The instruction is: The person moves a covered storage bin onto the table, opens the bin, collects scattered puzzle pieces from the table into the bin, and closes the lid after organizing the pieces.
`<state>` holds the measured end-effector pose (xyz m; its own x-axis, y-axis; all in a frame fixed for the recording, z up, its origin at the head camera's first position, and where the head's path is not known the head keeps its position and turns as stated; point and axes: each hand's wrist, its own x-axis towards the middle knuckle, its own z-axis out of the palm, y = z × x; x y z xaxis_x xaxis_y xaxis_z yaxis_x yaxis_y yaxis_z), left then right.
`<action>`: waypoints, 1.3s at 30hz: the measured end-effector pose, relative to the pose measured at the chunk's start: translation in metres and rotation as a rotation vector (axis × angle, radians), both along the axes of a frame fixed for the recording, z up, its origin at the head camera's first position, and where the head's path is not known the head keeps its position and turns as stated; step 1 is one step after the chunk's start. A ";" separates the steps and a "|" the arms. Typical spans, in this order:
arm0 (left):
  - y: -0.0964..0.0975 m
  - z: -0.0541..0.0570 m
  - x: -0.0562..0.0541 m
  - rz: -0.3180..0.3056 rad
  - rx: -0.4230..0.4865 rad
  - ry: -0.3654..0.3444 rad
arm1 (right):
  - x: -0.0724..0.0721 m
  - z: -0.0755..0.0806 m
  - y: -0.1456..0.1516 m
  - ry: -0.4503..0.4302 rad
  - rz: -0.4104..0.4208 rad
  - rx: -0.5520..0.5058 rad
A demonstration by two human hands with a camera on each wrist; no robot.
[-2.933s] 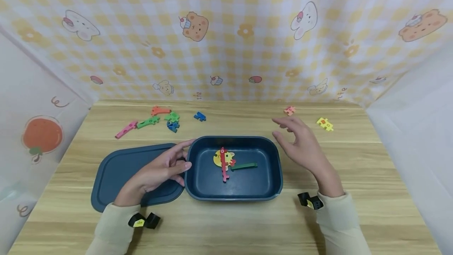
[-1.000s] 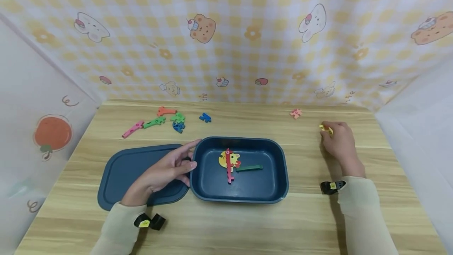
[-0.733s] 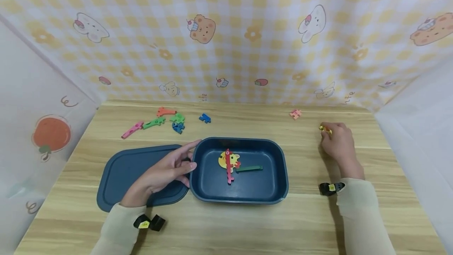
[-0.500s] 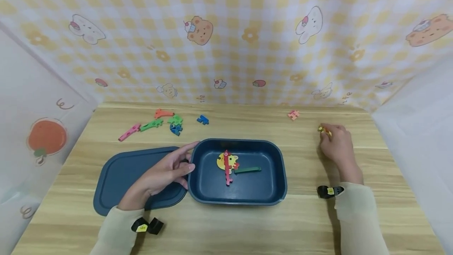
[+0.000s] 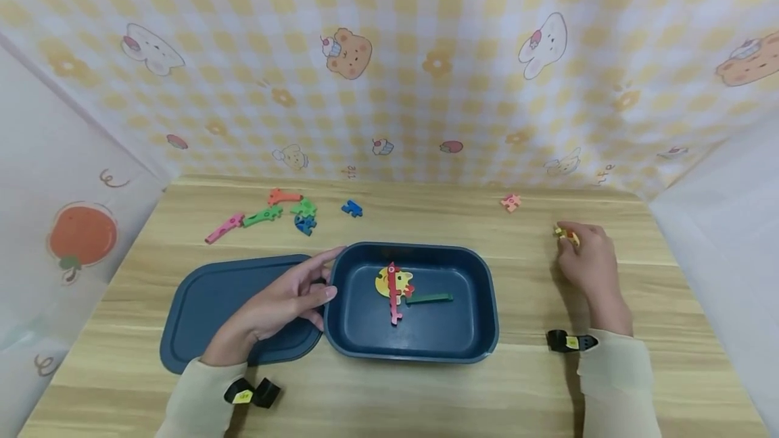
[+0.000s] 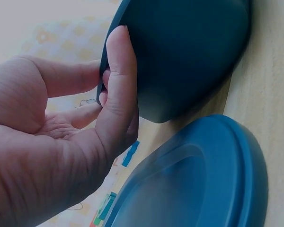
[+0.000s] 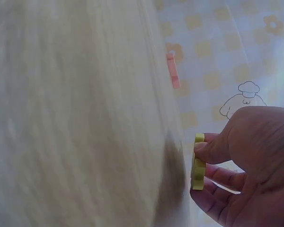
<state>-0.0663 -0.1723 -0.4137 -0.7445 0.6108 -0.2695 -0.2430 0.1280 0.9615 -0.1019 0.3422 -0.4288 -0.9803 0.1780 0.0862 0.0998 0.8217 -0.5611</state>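
A dark blue box [image 5: 462, 330] stands without its lid on the wooden table. Inside lie a yellow giraffe-head puzzle piece [image 5: 403, 279], a red-pink strip piece [image 5: 392, 299] crossing over it, and a dark green strip piece [image 5: 429, 299]. My left hand [image 5: 286, 296] grips the left side of the box, its thumb and fingers at the rim and wall in the left wrist view. Far to the right, my right hand [image 5: 590, 262] pinches a yellow puzzle piece [image 7: 199, 165] between thumb and fingers, seen edge-on and just above the table in the right wrist view.
The blue lid [image 5: 207, 309] lies left of the box, partly under my left forearm. At the back left are pink [image 5: 224, 228], green [image 5: 263, 215], orange [image 5: 285, 197] and blue [image 5: 351, 208] puzzle pieces. A salmon-pink piece [image 5: 510, 203] lies at the back right.
My right hand has gone from hovering near the salmon-pink piece to the right and down, taking hold of the yellow puzzle piece. My left hand stays on the box.
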 end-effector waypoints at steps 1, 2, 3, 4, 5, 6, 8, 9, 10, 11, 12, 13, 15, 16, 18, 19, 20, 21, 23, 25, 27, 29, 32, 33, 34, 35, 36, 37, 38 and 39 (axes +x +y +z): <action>0.000 0.000 0.000 0.002 -0.002 0.002 | 0.000 0.000 -0.001 -0.001 0.002 -0.002; 0.000 0.000 0.000 0.003 -0.004 0.003 | 0.000 0.000 -0.002 -0.002 0.004 -0.003; 0.000 0.000 0.000 0.005 -0.006 0.005 | 0.000 0.000 -0.002 0.001 0.005 -0.004; 0.000 0.000 0.000 0.007 -0.008 0.006 | 0.000 0.001 -0.003 0.006 0.006 -0.005; 0.000 0.000 0.000 0.009 -0.009 0.007 | 0.000 0.001 -0.004 0.014 0.006 -0.007; 0.000 0.000 0.000 0.009 -0.010 0.007 | 0.000 0.001 -0.005 0.022 0.006 -0.009; 0.000 0.000 0.000 0.012 -0.010 0.003 | -0.001 0.002 -0.007 0.038 0.011 -0.016; 0.000 0.000 0.000 0.014 -0.009 -0.001 | -0.001 0.002 -0.008 0.047 0.015 -0.019; 0.000 0.001 0.000 0.015 -0.007 -0.002 | -0.001 0.003 -0.008 0.055 0.017 -0.022; 0.000 0.001 0.000 0.015 -0.005 -0.005 | -0.001 0.004 -0.009 0.060 0.020 -0.025; 0.000 0.001 0.000 0.015 -0.003 -0.007 | -0.001 0.004 -0.009 0.068 0.025 -0.024; 0.000 0.001 0.000 0.016 -0.002 -0.009 | -0.002 0.005 -0.010 0.076 0.030 -0.023; 0.000 0.001 0.000 0.015 -0.001 -0.012 | -0.002 0.006 -0.012 0.098 0.042 -0.018; 0.000 0.000 0.000 0.015 -0.002 -0.012 | -0.002 0.006 -0.013 0.108 0.048 -0.016; 0.000 0.000 0.000 0.015 -0.004 -0.012 | -0.001 0.007 -0.015 0.130 0.065 -0.014; 0.000 0.000 0.000 0.015 -0.005 -0.012 | 0.000 0.007 -0.017 0.143 0.074 -0.015; 0.000 0.000 0.000 0.016 -0.006 -0.012 | 0.001 0.008 -0.018 0.152 0.082 -0.014; 0.000 0.000 0.000 0.017 -0.006 -0.012 | 0.002 0.008 -0.020 0.159 0.090 -0.015; 0.000 0.000 0.000 0.018 -0.006 -0.013 | 0.004 0.011 -0.023 0.178 0.105 -0.012; 0.001 0.000 0.000 0.017 -0.006 -0.013 | 0.006 0.014 -0.027 0.198 0.117 -0.010; 0.001 0.000 0.000 0.015 -0.008 -0.012 | 0.008 0.018 -0.031 0.209 0.129 -0.015; 0.000 0.001 0.001 0.015 -0.013 -0.015 | 0.009 0.021 -0.036 0.215 0.149 -0.022; -0.002 0.002 0.002 0.018 -0.015 -0.019 | 0.010 0.025 -0.043 0.220 0.170 -0.035; -0.002 0.002 0.003 0.018 -0.014 -0.020 | 0.010 0.026 -0.045 0.221 0.173 -0.038; -0.002 0.002 0.003 0.018 -0.012 -0.022 | 0.011 0.027 -0.047 0.220 0.174 -0.044; -0.002 0.002 0.003 0.017 -0.008 -0.022 | 0.013 0.029 -0.049 0.221 0.176 -0.050; -0.002 0.002 0.002 0.015 -0.004 -0.022 | 0.014 0.030 -0.051 0.220 0.178 -0.055; -0.001 0.002 0.002 0.013 -0.001 -0.022 | 0.015 0.031 -0.053 0.218 0.183 -0.060; -0.001 0.002 0.001 0.010 0.000 -0.020 | 0.017 0.031 -0.054 0.215 0.188 -0.065; -0.001 0.001 0.000 0.008 0.002 -0.018 | 0.018 0.032 -0.056 0.211 0.195 -0.068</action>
<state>-0.0659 -0.1730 -0.4123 -0.7448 0.6050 -0.2815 -0.2610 0.1242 0.9573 -0.0836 0.2865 -0.3966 -0.9582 0.0005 0.2860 -0.1809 0.7735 -0.6075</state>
